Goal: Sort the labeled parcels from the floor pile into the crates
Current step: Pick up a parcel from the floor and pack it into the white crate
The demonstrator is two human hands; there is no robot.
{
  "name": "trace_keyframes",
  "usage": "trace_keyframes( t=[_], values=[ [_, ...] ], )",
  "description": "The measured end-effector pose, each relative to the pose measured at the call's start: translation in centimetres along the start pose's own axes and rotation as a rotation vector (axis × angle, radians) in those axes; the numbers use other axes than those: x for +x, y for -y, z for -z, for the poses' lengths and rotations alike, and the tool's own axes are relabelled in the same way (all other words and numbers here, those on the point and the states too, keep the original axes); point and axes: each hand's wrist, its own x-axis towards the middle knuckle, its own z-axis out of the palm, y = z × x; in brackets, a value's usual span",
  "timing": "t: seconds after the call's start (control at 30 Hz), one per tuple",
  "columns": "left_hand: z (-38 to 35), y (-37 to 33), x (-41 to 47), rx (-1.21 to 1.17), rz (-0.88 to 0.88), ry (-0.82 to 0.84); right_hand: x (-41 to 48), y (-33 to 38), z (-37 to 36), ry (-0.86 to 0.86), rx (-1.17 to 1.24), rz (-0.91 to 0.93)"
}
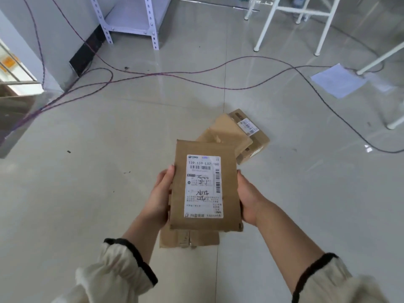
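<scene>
A flat brown cardboard parcel (204,186) with a white shipping label facing up is held above the floor. My left hand (160,196) grips its left edge and my right hand (247,199) grips its right edge. Under it on the floor lies another flat brown parcel (188,238), mostly hidden. Beyond it, two more parcels rest on the tiles: a flat brown one (227,133) lying on a labeled cardboard box (254,136). No crate is in view.
Purple and dark cables (166,73) snake across the glossy tiled floor. A white metal shelf (133,20) stands at the back, white table legs (265,25) at the back right, and paper sheets (337,80) lie at the right.
</scene>
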Motion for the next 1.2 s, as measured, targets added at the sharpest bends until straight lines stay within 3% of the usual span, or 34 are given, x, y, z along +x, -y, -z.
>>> trace_keyframes(
  t=[0.27, 0.4, 0.67, 0.8, 0.9, 1.07, 1.2],
  values=[
    [-7.7, -18.4, -11.7, 0.064, -0.196, -0.051, -18.0, 13.7, -4.2, -0.045, -0.045, 0.188],
    [-13.0, -28.7, -22.5, 0.067, -0.240, -0.070, -31.0, 21.5, -6.9, -0.053, -0.118, 0.220],
    [-22.2, -46.2, -45.4, 0.025, -0.284, 0.078, -59.6, 31.2, -11.2, 0.017, -0.151, 0.323],
    [-24.1, -50.1, -52.8, -0.111, -0.333, 0.075, -67.7, 32.5, -13.2, 0.094, -0.150, 0.428],
    [-24.7, -51.3, -56.5, -0.104, -0.386, 0.055, -70.7, 32.5, -14.2, 0.051, -0.181, 0.471],
    [-25.0, -52.0, -59.3, -0.087, -0.413, 0.014, -73.3, 32.2, -14.8, 0.057, -0.204, 0.488],
    [-25.6, -52.2, -60.3, -0.086, -0.433, 0.076, -75.0, 32.6, -14.9, 0.055, -0.191, 0.570]
  ],
)
